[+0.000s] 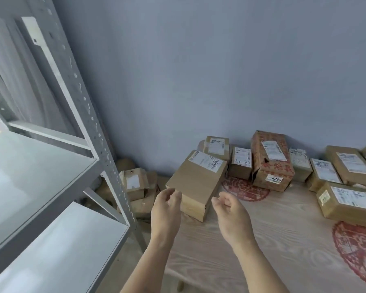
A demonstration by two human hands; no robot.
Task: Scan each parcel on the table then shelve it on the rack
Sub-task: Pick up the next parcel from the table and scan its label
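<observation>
A long brown cardboard parcel (197, 180) with a white label lies on the table's (273, 240) left end. My left hand (167, 210) hovers at its near left corner, fingers loosely curled, holding nothing. To the right of the parcel's near end is my right hand (230, 214), also loosely curled and empty. Several more labelled parcels line the wall, among them a red-printed box (270, 161) marked 4068. The grey metal rack (51, 187) stands at left, its visible shelves bare.
More cardboard boxes (135, 187) are piled on the floor between the rack's upright and the table. A blue-grey wall (220, 70) runs behind the table. The tablecloth has red round prints (244, 190).
</observation>
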